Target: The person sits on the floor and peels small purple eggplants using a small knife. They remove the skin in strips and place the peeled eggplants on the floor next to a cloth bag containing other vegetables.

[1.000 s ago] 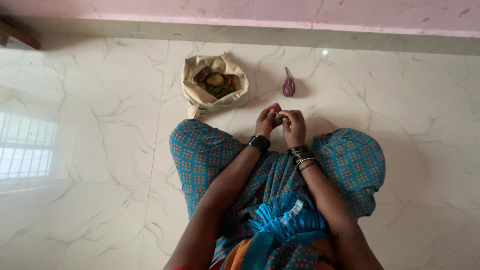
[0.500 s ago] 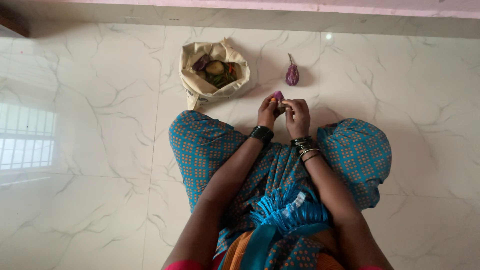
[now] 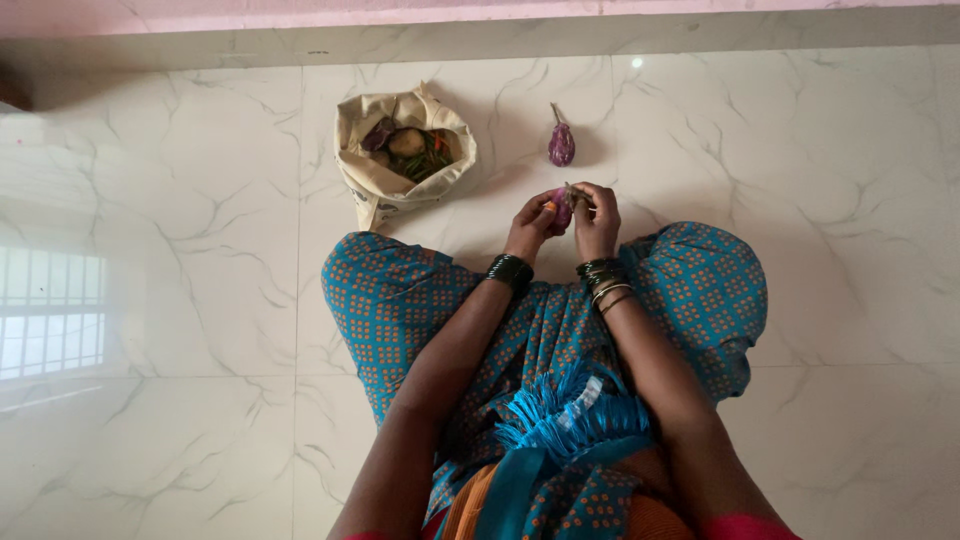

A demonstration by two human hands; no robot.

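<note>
I sit cross-legged on a white marble floor (image 3: 180,250). My left hand (image 3: 531,224) and my right hand (image 3: 597,212) meet in front of my knees, both gripping a small purple eggplant (image 3: 561,206); the right fingers are at its green stem end. A second small purple eggplant (image 3: 561,144) lies on the floor just beyond my hands. To the far left of them stands an open beige cloth bag (image 3: 385,185) with vegetables inside.
A pink wall base (image 3: 480,14) runs along the far edge of the floor. My blue patterned garment (image 3: 400,300) covers both knees. A window reflection (image 3: 50,315) shines on the tiles at the left.
My hands have kept turning the eggplant between them; its stem end now shows at the right fingers. The view has shifted slightly.
</note>
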